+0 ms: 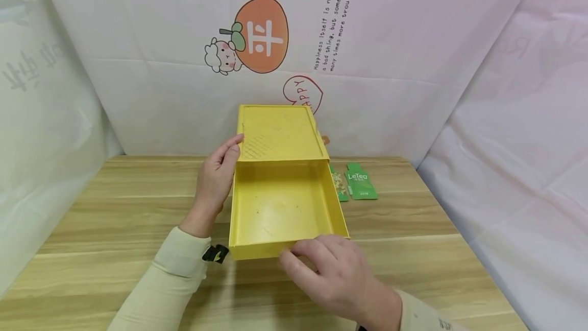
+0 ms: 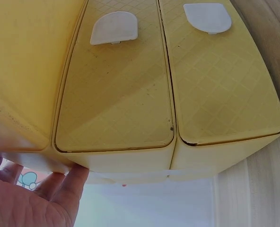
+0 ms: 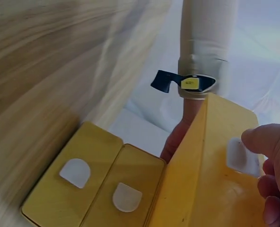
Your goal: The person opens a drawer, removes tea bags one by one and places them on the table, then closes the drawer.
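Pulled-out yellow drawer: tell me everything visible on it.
The top drawer is yellow, looks like plastic, and is a shallow, open-topped box with a white tab handle on its front. It juts well out toward the person from the yellow cabinet, above two closed drawers. Nothing lies in the part that shows; a few dark specks mark its floor. The right hand holds it at the handle.
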Demonstrator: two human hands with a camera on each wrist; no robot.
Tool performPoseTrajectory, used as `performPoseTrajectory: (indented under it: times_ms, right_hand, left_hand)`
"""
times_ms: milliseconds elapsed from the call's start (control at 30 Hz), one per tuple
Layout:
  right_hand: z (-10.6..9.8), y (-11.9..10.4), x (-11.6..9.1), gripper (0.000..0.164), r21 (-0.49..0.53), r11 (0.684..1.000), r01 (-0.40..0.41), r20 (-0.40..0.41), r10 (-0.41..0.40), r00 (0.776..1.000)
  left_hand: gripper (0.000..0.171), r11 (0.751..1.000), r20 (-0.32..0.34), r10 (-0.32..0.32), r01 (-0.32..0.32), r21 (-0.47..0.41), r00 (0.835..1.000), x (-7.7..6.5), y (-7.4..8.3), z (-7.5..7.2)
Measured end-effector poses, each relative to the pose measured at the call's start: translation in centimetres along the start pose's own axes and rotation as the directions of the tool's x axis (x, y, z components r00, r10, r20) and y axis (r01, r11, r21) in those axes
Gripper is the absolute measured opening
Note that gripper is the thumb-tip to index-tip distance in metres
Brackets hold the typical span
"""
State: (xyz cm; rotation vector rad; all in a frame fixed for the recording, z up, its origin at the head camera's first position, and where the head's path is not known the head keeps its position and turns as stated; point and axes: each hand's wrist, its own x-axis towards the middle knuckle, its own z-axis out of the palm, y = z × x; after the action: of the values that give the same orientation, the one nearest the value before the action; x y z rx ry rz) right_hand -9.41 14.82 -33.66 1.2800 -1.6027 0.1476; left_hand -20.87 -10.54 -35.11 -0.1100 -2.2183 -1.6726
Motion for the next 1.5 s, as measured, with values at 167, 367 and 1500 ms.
performPoseTrajectory:
  times_ms: [167, 367, 1500]
  right_hand:
    - [-0.2, -0.5, -0.6, 0.025, -0.024, 0.999, -0.031, 0.056, 0.032, 0.998]
    - [-0.2, -0.9, -0.8, 0.025, -0.042, 0.998, -0.056, 0.065, 0.059, 0.996]
    - [0.8, -0.1, 0.7, 0.027, 0.031, 0.985, -0.168, 0.025, 0.167, 0.986]
  left_hand:
    - [0.046, 1.0, 0.002, -0.007, 0.007, 0.014, 1.0, 0.0, 0.2, -0.1]
    - [0.045, 1.0, -0.002, -0.002, 0.002, 0.016, 1.0, 0.0, 0.1, 0.0]
    - [0.048, 1.0, 0.013, 0.0, 0.0, 0.002, 1.0, -0.1, 0.1, -0.2]
